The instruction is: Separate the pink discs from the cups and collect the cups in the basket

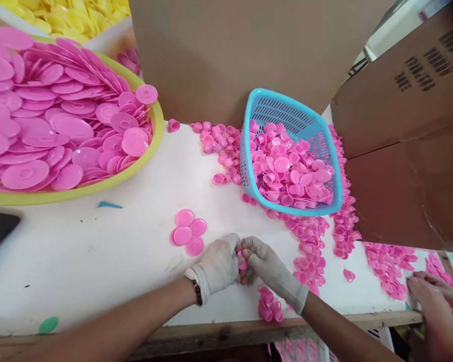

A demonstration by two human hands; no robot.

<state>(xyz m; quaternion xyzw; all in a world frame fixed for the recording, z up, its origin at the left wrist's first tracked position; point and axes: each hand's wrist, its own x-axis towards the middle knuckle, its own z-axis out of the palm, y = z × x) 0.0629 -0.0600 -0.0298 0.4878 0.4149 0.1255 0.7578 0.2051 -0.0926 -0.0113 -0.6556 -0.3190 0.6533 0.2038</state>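
Both hands meet above the tabletop (136, 246), fingertips curled inward. The left hand (218, 264) and the right hand (270, 264) are nearly closed around a small pink piece (242, 261), positioned between them. Fingers cover much of the piece: its full outline and long axis cannot be told, nor which hand bears its weight.

Reference positions, taken from the piece: the small pink discs (183, 235) lie flat and overlapping to the left, slightly farther from the wooden edge (234, 332); the left hand is nearer to them. The loose pink cups (267, 304) sit in a small cluster toward that edge and slightly right; the right hand is nearer. The blue basket (305, 211), containing more pink pieces, stands beyond the hands, to the right.
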